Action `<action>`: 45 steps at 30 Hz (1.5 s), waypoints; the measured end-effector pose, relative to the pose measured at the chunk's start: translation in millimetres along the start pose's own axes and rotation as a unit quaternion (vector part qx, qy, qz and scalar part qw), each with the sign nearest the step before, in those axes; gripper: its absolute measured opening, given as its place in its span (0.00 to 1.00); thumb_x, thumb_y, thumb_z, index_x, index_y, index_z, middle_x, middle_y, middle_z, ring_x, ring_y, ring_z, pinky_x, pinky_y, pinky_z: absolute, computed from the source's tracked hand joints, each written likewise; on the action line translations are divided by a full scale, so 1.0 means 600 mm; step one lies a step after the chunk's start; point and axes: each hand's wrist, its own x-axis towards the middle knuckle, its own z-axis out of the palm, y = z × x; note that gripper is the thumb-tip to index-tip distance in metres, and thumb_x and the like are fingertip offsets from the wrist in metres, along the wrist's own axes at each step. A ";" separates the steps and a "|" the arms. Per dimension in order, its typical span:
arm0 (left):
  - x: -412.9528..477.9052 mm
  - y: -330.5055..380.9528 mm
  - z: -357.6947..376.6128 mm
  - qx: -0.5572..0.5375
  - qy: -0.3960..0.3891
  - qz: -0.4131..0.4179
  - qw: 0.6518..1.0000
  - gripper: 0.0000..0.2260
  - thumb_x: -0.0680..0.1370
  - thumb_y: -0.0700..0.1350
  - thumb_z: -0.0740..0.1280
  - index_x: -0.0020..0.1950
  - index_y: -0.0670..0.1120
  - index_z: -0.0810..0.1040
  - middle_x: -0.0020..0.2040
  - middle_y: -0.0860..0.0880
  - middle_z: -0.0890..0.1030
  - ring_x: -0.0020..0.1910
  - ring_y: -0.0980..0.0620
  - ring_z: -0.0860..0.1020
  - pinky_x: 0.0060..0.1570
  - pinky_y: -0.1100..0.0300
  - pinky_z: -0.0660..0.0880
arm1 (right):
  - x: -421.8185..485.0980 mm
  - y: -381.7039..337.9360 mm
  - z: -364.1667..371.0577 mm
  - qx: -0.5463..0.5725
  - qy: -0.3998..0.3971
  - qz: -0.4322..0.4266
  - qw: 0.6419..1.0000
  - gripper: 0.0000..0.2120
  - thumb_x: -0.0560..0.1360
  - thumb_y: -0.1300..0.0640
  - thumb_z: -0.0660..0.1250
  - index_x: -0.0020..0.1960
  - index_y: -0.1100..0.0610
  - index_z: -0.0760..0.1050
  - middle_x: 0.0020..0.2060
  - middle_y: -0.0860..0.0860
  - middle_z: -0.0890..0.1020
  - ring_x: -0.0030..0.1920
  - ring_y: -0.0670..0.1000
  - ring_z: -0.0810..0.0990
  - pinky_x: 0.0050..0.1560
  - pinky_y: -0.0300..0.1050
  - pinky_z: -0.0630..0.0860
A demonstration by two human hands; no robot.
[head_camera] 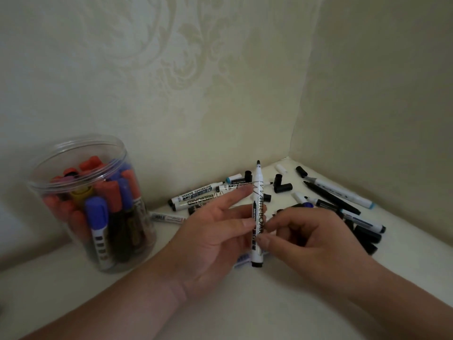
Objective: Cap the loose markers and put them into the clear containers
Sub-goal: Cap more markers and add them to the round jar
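An uncapped white whiteboard marker (257, 192) stands upright in mid-air, black tip up. My left hand (215, 236) pinches its barrel with thumb and fingers. My right hand (308, 231) touches the barrel from the right with its fingertips, fingers curled; whether it holds a cap is hidden. A clear round container (90, 204) stands at the left, packed with capped red, blue and yellow markers. Several loose markers (196, 196) lie behind my hands.
Loose black caps (283, 186) and more markers (343, 195) lie scattered in the corner at the right, on a cream surface (245, 303). Patterned walls close in at the back and right. Bare surface lies in front of the container.
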 end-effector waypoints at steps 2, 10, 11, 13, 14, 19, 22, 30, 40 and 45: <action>-0.002 -0.003 0.002 0.007 0.016 -0.006 1.000 0.20 0.72 0.28 0.66 0.62 0.40 0.82 0.49 0.40 0.82 0.47 0.44 0.81 0.50 0.49 0.78 | 0.002 0.005 0.006 -0.035 0.018 -0.006 0.999 0.06 0.69 0.51 0.78 0.37 0.51 0.83 0.26 0.54 0.77 0.25 0.44 0.68 0.27 0.42 0.66; -0.022 -0.012 0.008 0.042 0.082 0.022 0.996 0.23 0.74 0.33 0.68 0.68 0.45 0.76 0.47 0.36 0.84 0.41 0.41 0.84 0.45 0.47 0.82 | 0.022 -0.029 -0.039 -0.092 0.074 0.043 0.992 0.08 0.68 0.45 0.73 0.35 0.47 0.83 0.26 0.53 0.79 0.26 0.47 0.71 0.28 0.38 0.68; -0.028 -0.014 0.008 0.065 0.077 0.027 0.995 0.24 0.75 0.35 0.68 0.70 0.50 0.73 0.48 0.36 0.84 0.41 0.40 0.84 0.46 0.45 0.82 | 0.036 -0.034 -0.049 -0.125 0.084 0.050 0.987 0.07 0.70 0.47 0.74 0.34 0.47 0.82 0.26 0.52 0.80 0.25 0.46 0.72 0.27 0.37 0.69; -0.038 -0.020 0.012 0.105 0.058 0.025 0.992 0.25 0.78 0.39 0.68 0.71 0.58 0.70 0.48 0.37 0.84 0.41 0.39 0.84 0.44 0.42 0.83 | 0.077 -0.049 -0.055 -0.218 0.039 0.066 0.973 0.08 0.73 0.49 0.73 0.35 0.45 0.81 0.28 0.46 0.81 0.25 0.42 0.75 0.29 0.34 0.71; -0.043 -0.024 0.017 0.115 0.046 0.024 0.992 0.23 0.79 0.42 0.68 0.70 0.63 0.71 0.48 0.39 0.84 0.41 0.38 0.84 0.42 0.41 0.83 | 0.103 -0.054 -0.054 -0.278 0.002 0.064 0.958 0.07 0.74 0.49 0.73 0.37 0.44 0.81 0.30 0.44 0.81 0.29 0.40 0.77 0.30 0.32 0.70; -0.055 -0.032 0.035 0.101 0.052 0.053 0.992 0.16 0.78 0.44 0.68 0.62 0.61 0.75 0.46 0.41 0.84 0.39 0.39 0.83 0.35 0.45 0.83 | 0.228 -0.041 -0.008 -0.420 -0.141 0.010 0.896 0.02 0.76 0.53 0.72 0.48 0.49 0.84 0.40 0.44 0.83 0.39 0.41 0.79 0.43 0.40 0.78; -0.047 -0.031 0.024 0.091 0.089 0.083 0.988 0.12 0.79 0.43 0.66 0.61 0.48 0.73 0.41 0.42 0.83 0.36 0.40 0.82 0.32 0.46 0.83 | 0.269 -0.029 0.035 -0.419 -0.230 -0.020 0.878 0.05 0.77 0.55 0.72 0.51 0.53 0.85 0.38 0.45 0.82 0.35 0.39 0.78 0.41 0.36 0.74; -0.034 -0.025 0.008 0.096 0.150 0.104 0.978 0.13 0.77 0.38 0.69 0.61 0.44 0.77 0.44 0.38 0.83 0.35 0.42 0.83 0.30 0.49 0.82 | 0.305 -0.006 0.079 -0.473 -0.323 -0.055 0.818 0.12 0.76 0.50 0.71 0.54 0.57 0.84 0.47 0.52 0.84 0.39 0.46 0.77 0.37 0.24 0.68; -0.033 -0.021 0.005 0.123 0.179 0.118 0.969 0.07 0.77 0.34 0.70 0.53 0.41 0.83 0.42 0.36 0.83 0.37 0.42 0.83 0.35 0.49 0.83 | 0.232 -0.061 -0.033 -0.374 -0.149 -0.008 0.915 0.05 0.73 0.47 0.75 0.44 0.47 0.82 0.40 0.43 0.82 0.41 0.40 0.80 0.42 0.35 0.75; -0.031 -0.025 0.009 0.156 0.173 0.134 0.963 0.05 0.71 0.42 0.72 0.45 0.45 0.86 0.38 0.39 0.83 0.38 0.41 0.84 0.37 0.51 0.83 | 0.143 -0.054 -0.116 -0.070 -0.070 0.030 0.995 0.06 0.69 0.53 0.78 0.43 0.54 0.84 0.31 0.51 0.82 0.31 0.49 0.76 0.36 0.42 0.72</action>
